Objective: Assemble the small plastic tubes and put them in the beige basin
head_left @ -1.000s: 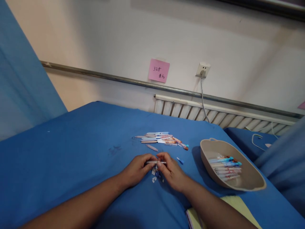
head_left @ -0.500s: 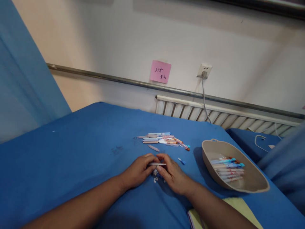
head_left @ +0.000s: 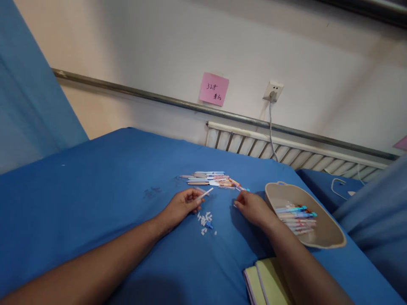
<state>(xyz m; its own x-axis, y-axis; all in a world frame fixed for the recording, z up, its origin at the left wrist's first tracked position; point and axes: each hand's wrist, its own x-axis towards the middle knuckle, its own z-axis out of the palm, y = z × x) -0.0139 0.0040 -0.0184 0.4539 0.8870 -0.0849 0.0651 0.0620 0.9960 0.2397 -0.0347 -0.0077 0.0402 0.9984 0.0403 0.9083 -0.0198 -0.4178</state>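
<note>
My left hand (head_left: 182,205) is closed around a slim white pen barrel (head_left: 206,194), which points up and to the right. My right hand (head_left: 252,207) pinches low over the blue sheet, where a small blue-and-white pen piece lay. Only a white tip shows by its fingers, the rest being hidden. Between the hands lies a scatter of small white pieces (head_left: 203,220) with a blue piece (head_left: 209,225) among them. Just beyond them is a loose pile of pens and pen parts (head_left: 211,178), white, pink, orange and blue.
A beige basin (head_left: 330,226) at the right holds several pens (head_left: 297,220) with coloured ends. A folded yellow-green cloth (head_left: 269,281) lies near my right forearm. Behind the blue-covered bed (head_left: 95,203) are a radiator (head_left: 241,142), a metal rail and a plugged-in cable.
My hands were together around the pen barrel and have parted. The left keeps the barrel; the right moved right, over the blue-and-white piece. The small pieces beneath are now uncovered.
</note>
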